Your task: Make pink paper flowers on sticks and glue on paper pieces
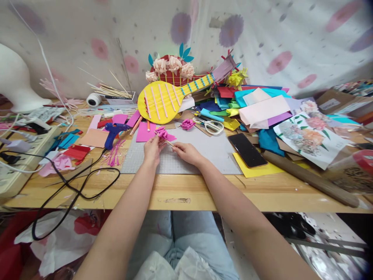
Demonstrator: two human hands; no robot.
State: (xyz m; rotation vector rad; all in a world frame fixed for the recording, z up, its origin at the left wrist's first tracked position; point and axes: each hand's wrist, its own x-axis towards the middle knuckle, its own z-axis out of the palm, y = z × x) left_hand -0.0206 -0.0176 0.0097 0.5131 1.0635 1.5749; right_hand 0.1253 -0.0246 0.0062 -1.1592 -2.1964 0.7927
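Observation:
My left hand (152, 149) is closed on a magenta paper flower (161, 132), just above the grey cutting mat (217, 157). My right hand (187, 153) pinches a thin wooden stick (169, 143) whose far end meets the flower. Whether the tip sits inside the petals or only touches them, I cannot tell. Beyond my hands, a second magenta paper flower (187, 124) lies on the mat, beside white-handled scissors (214, 127). A sheet of magenta paper (142, 134) rests at the mat's far left.
A yellow paper lute (159, 102) leans at the back. Left stand a blue glue gun (112, 134), its black cable (77, 190) and a power strip (17, 167). On the right lie a phone (247, 149), a wooden rod (309, 178) and piled coloured paper (264, 109).

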